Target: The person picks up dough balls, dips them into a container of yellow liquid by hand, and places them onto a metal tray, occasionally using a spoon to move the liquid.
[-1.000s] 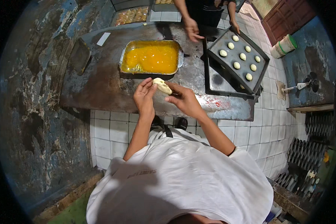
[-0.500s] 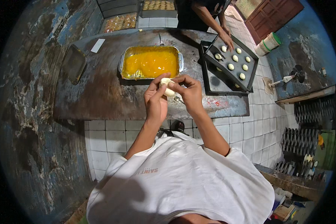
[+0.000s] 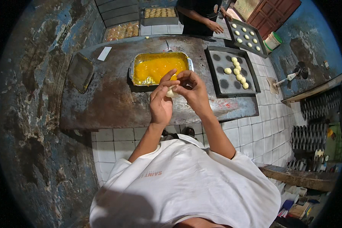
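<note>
My left hand and my right hand meet in front of the foil pan, pinching a pale piece of dough that their fingers mostly cover. The pan holds a glossy yellow mixture. Right of it on the worn metal table, a black tray carries several round dough balls. A thin utensil lies behind the pan.
A co-worker in dark clothing stands across the table beside another tray of dough balls. A shallow tray and white card lie at left. Trays of buns, stacked buckets and racks stand around.
The co-worker's upper tray has moved up and back, uncovering the tray beneath with its dough balls. My fingers have folded further over the dough, hiding more of it.
</note>
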`<state>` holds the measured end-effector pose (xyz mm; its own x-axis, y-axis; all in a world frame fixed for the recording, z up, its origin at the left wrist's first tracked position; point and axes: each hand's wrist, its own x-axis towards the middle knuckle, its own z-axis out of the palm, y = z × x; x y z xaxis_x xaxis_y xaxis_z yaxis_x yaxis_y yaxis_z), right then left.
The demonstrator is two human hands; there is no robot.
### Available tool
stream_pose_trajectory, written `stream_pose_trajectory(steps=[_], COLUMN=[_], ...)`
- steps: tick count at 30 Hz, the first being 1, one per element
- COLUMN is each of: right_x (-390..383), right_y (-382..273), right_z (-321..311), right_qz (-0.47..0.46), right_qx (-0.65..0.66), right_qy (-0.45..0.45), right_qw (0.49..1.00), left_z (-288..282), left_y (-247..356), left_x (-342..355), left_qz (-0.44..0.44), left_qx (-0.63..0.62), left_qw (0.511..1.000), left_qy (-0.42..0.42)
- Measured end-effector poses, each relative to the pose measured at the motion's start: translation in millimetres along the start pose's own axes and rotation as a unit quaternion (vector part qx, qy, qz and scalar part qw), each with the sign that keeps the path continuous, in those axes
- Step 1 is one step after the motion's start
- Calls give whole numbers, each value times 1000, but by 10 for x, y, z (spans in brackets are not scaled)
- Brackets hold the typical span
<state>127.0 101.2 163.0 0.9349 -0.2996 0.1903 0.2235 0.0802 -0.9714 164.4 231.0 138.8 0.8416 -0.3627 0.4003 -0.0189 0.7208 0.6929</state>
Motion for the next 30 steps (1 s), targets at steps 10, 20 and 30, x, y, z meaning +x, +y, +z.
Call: stream_pose_trajectory(steps=[10, 20, 30], right_x=[-127, -36, -125], right_y=[132, 142, 348], right_z=[163, -218, -1029], right_qz=[-178, 62, -5], right_qx=[-334, -141, -182], right_qy=[-19, 56, 51], right_qw=[925, 987, 982], left_z=[-417, 3, 328], left_y=[-145, -473, -1406], left_x=[-132, -34, 225], left_qz=[-245, -120, -212], left_qx=[-44, -15, 34], left_qw=[936, 982, 937], left_qy=[248, 143, 276])
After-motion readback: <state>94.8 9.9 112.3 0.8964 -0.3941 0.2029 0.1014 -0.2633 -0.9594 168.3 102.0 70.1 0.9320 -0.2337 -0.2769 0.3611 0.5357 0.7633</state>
